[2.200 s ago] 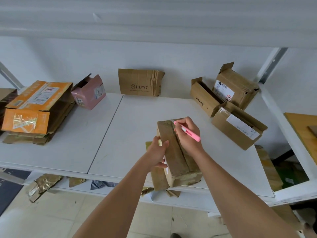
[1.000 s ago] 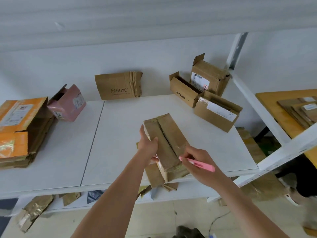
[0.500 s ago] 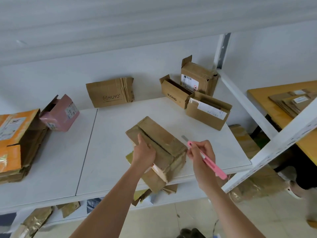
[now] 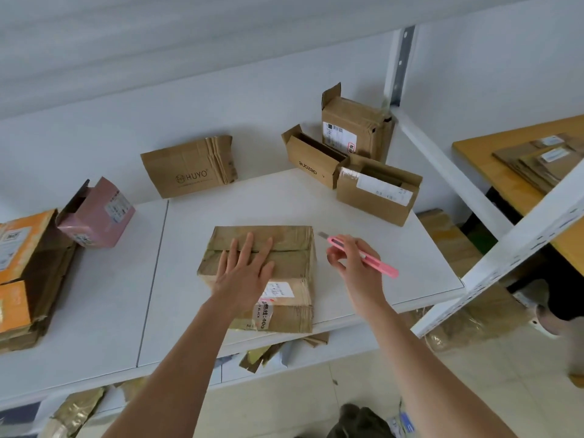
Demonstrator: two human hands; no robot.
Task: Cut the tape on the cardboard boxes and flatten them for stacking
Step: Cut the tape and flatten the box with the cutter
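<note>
A worn brown cardboard box (image 4: 290, 267) lies flat on the white shelf (image 4: 126, 295) in front of me, its taped seam running left to right and a white label near its front edge. My left hand (image 4: 245, 270) presses on its top with straight, spread fingers. To the right of the box, my right hand (image 4: 350, 263) pinches a pink utility knife (image 4: 363, 256) above the shelf, blade tip pointing toward the box's far right corner without touching it.
Three open brown boxes (image 4: 357, 165) stand at the back right. A flattened HUYO carton (image 4: 189, 167) leans on the wall. A pink box (image 4: 98, 213) and a stack of flattened orange cartons (image 4: 22, 273) sit at the left. A wooden table (image 4: 518, 172) with flattened cardboard is beyond the shelf frame.
The box, held tilted on edge before, now lies flat on the shelf under my open left hand. My right hand with the knife has come off the box to its right side.
</note>
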